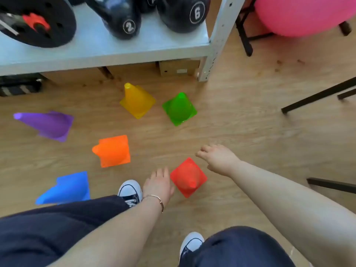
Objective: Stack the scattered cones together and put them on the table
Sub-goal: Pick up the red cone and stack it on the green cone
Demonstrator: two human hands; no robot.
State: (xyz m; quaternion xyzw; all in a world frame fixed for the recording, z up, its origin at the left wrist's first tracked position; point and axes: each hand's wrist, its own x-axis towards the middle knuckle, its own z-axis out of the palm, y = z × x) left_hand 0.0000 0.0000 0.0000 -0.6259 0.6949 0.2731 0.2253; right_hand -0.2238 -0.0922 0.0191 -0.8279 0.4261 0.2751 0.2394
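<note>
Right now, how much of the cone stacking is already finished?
Nothing is stacked yet. All six cones stand apart on the wooden floor: purple cone, yellow cone, green cone, orange cone, blue cone, red cone. The left hand and right hand are empty beside the red one. Everything remains.
</note>
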